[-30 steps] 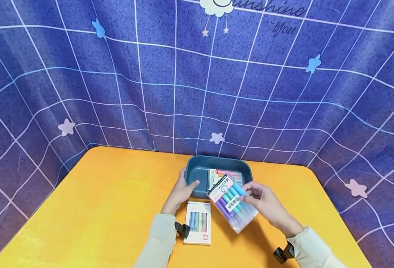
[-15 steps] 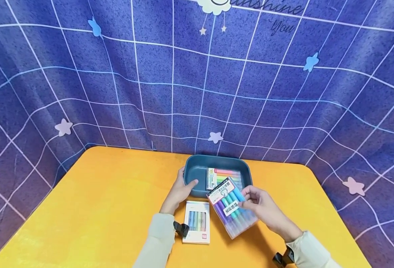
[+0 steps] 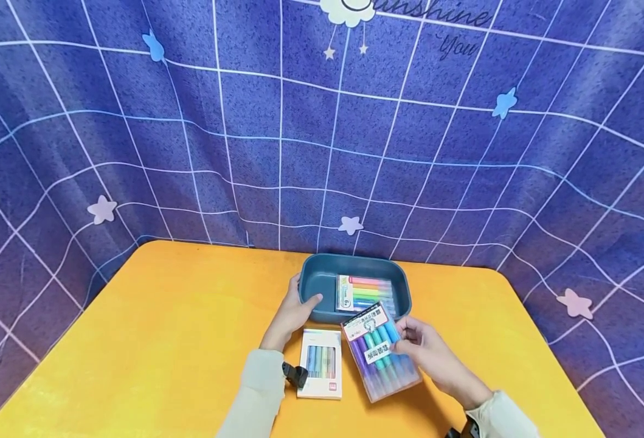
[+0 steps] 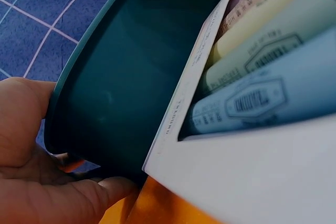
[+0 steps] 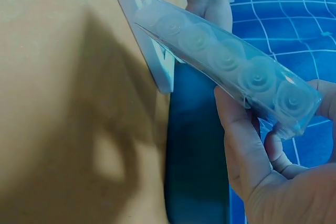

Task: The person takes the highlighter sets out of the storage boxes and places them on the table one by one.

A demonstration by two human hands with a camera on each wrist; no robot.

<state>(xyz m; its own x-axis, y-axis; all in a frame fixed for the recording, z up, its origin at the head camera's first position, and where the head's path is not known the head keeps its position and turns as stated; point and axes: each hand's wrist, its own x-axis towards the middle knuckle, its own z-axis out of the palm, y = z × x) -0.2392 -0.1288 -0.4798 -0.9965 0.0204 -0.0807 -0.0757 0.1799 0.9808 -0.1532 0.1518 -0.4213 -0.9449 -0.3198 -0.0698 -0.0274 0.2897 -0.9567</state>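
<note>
My left hand [image 3: 293, 311] grips the left end of a dark teal plastic bin [image 3: 319, 286], its thumb at the front rim. Inside the bin, toward the right, lies a pack of coloured highlighters [image 3: 364, 292]. The right hand [image 3: 430, 353] pinches the right edge of a clear pack of purple, green and blue markers [image 3: 377, 347], its fingers and thumb on opposite faces. This pack is raised over the table in front of the bin, tilted, and its top edge overlaps the bin's front wall. In the right wrist view the round marker ends [image 5: 227, 56] show through the plastic.
A white box of pastel markers [image 3: 320, 384] with a window lies in front of the bin, beside my left wrist. Under everything is a yellow tabletop [image 3: 201, 316]. A blue gridded curtain [image 3: 256, 146] hangs behind and at both sides.
The right hand has drawn the marker pack slightly down, toward me, and turned it more upright, uncovering more of the highlighters in the bin. The left hand keeps its grip on the bin.
</note>
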